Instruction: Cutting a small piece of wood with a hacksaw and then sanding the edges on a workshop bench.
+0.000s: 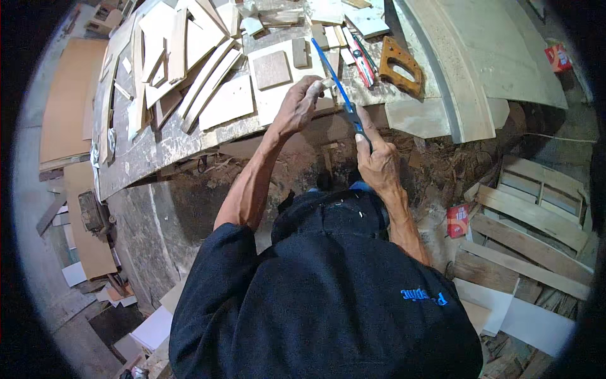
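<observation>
In my right hand (pixel 379 155) is the dark handle of a saw with a narrow blue blade (pixel 331 69), which slants up and left over the workbench edge. My left hand (pixel 297 106) is closed, its fingertips pinching a small pale piece (pixel 327 83), perhaps wood, close beside the blade. Whether blade and piece touch, I cannot tell. Just beyond my left hand, a brown square block (pixel 271 69) lies on a pale board (pixel 257 58). A wooden handsaw handle (pixel 410 84) rests right of the blade, near a red-and-white tool (pixel 363 69).
Curved and straight wood offcuts (pixel 205 85) crowd the workbench (pixel 142 161) at the left. A long curved panel (pixel 457 82) stretches along its right side. Slatted wooden frames (pixel 530 215) and a red box (pixel 458 221) lie at the lower right. Shavings cover the ground beneath the bench.
</observation>
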`<action>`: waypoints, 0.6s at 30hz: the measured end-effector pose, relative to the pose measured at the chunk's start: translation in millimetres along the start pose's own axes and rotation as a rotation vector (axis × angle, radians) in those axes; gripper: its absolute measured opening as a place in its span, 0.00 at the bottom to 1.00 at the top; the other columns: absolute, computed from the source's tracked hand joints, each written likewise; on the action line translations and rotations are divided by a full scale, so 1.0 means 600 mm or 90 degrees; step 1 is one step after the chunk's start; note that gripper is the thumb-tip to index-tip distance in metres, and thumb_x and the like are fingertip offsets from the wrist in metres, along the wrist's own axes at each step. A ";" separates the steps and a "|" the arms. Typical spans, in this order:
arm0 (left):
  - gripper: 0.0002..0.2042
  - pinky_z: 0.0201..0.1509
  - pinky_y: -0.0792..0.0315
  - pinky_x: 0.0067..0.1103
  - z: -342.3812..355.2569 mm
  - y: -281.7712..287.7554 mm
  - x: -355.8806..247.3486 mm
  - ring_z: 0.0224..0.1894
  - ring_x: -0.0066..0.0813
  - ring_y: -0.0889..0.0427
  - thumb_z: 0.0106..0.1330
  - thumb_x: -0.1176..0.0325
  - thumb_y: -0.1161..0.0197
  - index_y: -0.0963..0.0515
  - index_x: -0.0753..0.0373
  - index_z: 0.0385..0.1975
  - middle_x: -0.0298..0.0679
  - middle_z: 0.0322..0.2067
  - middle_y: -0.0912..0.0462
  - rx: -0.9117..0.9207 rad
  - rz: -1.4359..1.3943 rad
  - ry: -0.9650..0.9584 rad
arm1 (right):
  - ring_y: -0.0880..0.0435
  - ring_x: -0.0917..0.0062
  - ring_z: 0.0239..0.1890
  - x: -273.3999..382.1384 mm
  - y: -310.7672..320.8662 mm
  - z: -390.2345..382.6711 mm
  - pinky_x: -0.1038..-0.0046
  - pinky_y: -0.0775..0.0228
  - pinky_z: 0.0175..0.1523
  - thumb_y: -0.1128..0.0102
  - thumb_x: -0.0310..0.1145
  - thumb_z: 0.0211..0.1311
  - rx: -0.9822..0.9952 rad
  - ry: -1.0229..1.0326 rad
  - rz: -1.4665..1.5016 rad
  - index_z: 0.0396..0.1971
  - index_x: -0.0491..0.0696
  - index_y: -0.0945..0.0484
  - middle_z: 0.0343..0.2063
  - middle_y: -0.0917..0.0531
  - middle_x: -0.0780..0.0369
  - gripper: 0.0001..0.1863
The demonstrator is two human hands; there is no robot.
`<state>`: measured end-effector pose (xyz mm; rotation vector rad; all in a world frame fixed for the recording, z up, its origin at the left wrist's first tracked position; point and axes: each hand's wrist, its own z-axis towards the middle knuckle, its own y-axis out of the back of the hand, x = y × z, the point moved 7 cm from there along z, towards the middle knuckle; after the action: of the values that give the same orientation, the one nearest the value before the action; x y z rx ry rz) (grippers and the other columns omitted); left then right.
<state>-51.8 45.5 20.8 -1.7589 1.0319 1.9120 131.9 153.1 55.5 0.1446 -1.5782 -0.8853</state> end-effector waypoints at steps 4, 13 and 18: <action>0.16 0.39 0.27 0.30 0.011 -0.005 0.015 0.33 0.35 0.22 0.76 0.58 0.48 0.30 0.68 0.47 0.46 0.31 0.20 -0.032 0.091 -0.059 | 0.17 0.59 0.24 -0.009 -0.006 0.002 0.65 0.28 0.33 0.51 0.28 0.70 -0.025 0.009 -0.009 0.70 0.57 0.36 0.33 0.17 0.44 0.28; 0.21 0.49 0.35 0.36 0.015 -0.007 0.019 0.44 0.50 0.30 0.50 0.83 0.43 0.31 0.63 0.47 0.45 0.42 0.24 -0.150 0.382 -0.235 | 0.15 0.56 0.27 -0.009 -0.022 -0.004 0.61 0.25 0.34 0.50 0.31 0.69 0.054 -0.100 -0.032 0.70 0.60 0.36 0.40 0.16 0.46 0.29; 0.13 0.54 0.36 0.36 0.020 -0.013 0.024 0.47 0.48 0.29 0.65 0.71 0.41 0.31 0.63 0.47 0.45 0.44 0.25 -0.160 0.464 -0.247 | 0.14 0.53 0.34 -0.022 -0.038 0.002 0.59 0.24 0.40 0.51 0.30 0.68 0.061 -0.114 -0.008 0.70 0.61 0.37 0.45 0.17 0.48 0.30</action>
<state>-57.4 55.9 4.6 -1.0955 1.4495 2.7785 124.9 145.1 31.6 0.1468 -1.7888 -0.8514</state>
